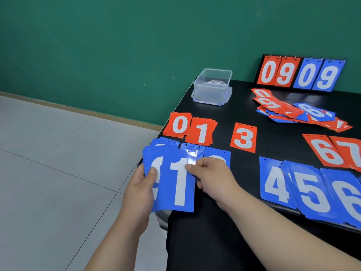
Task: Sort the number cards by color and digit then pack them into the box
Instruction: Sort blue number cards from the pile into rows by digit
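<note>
Down at the near corner of the black table (240,110), the left hand (139,189) grips a small fan of blue cards (149,154), thumb on top and fingers under. On top of the fan lies the blue 1 card (178,184). The right hand (212,178) pinches the right edge of that card, with its thumb on the face.

Off to the right, flat on the table, lie a blue 4 (273,184), a blue 5 (310,192) and a blue 6 (347,198), side by side and overlapping a bit. Just behind the hands lie more blue cards (216,154), partly hidden, so their digits are hard to read.

One row back come the red ones: a red 0 pile (179,125), a red 1 pile (202,132) touching it, a red 3 (244,137) alone, then a red 6 (324,151) and a red 7 (351,151).

Farther back sits a mixed heap (293,111) of red and blue cards. Near the far left edge stands the clear plastic box (212,87), open and resting on its lid (229,94). At the very back, a flip scoreboard (300,75) shows 0 9 in red and 0 9 in blue.
</note>
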